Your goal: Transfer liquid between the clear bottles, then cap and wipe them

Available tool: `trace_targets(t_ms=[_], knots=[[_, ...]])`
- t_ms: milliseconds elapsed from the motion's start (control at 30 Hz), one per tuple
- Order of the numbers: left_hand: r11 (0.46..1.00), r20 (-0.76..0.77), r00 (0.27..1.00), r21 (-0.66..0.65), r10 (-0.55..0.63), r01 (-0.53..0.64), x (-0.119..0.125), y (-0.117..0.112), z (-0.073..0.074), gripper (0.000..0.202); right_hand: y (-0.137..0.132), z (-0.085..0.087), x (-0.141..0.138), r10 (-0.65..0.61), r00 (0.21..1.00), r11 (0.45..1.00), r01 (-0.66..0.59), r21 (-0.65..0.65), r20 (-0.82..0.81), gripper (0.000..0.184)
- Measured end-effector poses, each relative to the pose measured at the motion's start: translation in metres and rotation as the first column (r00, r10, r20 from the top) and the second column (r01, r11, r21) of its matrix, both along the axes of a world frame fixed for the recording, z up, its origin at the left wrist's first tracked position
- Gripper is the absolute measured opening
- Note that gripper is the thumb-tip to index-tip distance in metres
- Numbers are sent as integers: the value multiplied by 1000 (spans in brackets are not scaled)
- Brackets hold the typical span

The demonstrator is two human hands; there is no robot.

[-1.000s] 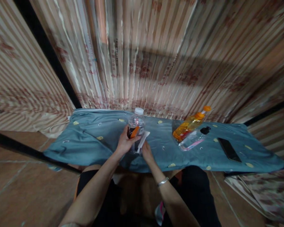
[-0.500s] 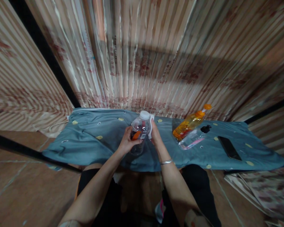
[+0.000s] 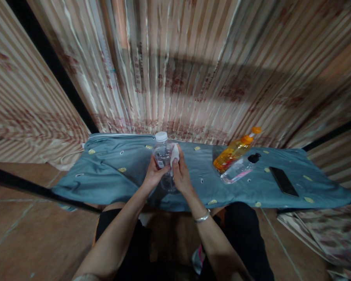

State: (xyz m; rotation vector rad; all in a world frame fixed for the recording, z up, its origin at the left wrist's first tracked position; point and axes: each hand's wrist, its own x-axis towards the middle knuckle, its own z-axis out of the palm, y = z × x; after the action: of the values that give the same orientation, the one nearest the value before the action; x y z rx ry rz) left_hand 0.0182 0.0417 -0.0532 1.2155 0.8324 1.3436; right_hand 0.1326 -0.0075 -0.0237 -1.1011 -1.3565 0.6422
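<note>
A clear plastic bottle (image 3: 163, 150) with a white cap stands between my hands over the blue-green cloth, its cap leaning slightly left. My left hand (image 3: 154, 173) is closed around the bottle's left side. In my right hand (image 3: 181, 171) is a folded white tissue (image 3: 174, 153), pinched by the fingers and pressed against the bottle's right side. My fingers hide part of the bottle's middle.
To the right lie an orange pump bottle (image 3: 232, 153) and a clear bottle with a black top (image 3: 240, 171). Farther right is a black phone (image 3: 283, 181). The blue-green cloth (image 3: 105, 171) covers the surface; striped curtains (image 3: 187, 78) and dark poles (image 3: 55, 70) surround it.
The bottle has turned in my left hand, so its orange label patch no longer shows, and its cap has shifted left. My right hand has moved left with the tissue, thumb now in front.
</note>
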Motion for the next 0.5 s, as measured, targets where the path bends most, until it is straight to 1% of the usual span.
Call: trace_targets(t_ms=[67,133,200,233,300,333,367,400,467,500], knots=[[999,9,999,-30,-36,37,3,-3,2,64,9,10,6,5,1000,999,-5,35,-10,59],[993,-2,995,-71,-98,97,5,-7,4,66,25,17,16,33,997,999,-32,23,-73,59],[984,-38,988,-101,-150,145,5,-10,5,69,43,23,25,104,976,990,-120,-71,-193,59],[984,-74,985,-103,-153,145,5,-10,5,69,51,24,30,132,955,976,-172,-135,-266,59],[993,-188,977,-71,-104,92,2,-8,4,66,63,22,35,139,910,942,-243,-232,-390,57],[997,-244,967,-42,-68,60,1,-6,4,65,66,19,36,119,895,935,-247,-256,-430,57],[999,-281,959,-13,-40,38,-1,-4,3,67,66,15,36,91,886,937,-230,-262,-454,56],[1000,-287,958,6,-24,27,-2,-2,3,72,63,11,35,54,884,948,-192,-255,-465,56],[1000,-228,974,9,-13,15,-5,1,1,85,52,2,33,-25,892,971,-87,-224,-452,55],[1000,-186,983,5,-10,11,-6,2,1,87,44,-2,31,-59,902,978,-34,-207,-428,55]])
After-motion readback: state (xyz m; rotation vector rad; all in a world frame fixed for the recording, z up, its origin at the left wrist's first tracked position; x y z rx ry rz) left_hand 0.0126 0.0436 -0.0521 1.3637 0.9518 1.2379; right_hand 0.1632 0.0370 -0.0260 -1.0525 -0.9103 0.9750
